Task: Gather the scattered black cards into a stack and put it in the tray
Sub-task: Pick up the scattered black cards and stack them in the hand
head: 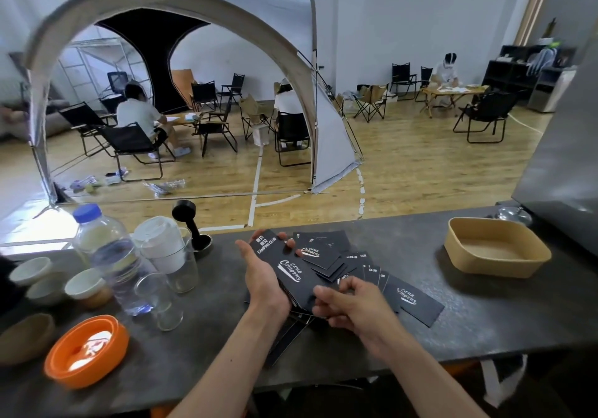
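At the frame's lower centre, matte black cards (412, 299) printed with white lettering are fanned over a dark counter (485, 314). Several are gripped by the left hand (263, 277), fingers curled round their far edge; one is pinched by the right hand (351, 304). At right, a tan tray (496, 248) is seen bare inside.

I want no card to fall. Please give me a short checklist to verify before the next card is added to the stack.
1. Left hand holds the stack: ok.
2. Right hand free for the next card: cannot tell.
3. All loose cards collected: not ok, several lie fanned on the counter.
4. Stack edges aligned: not ok.
5. Tray holds nothing and stands right of the cards: ok.
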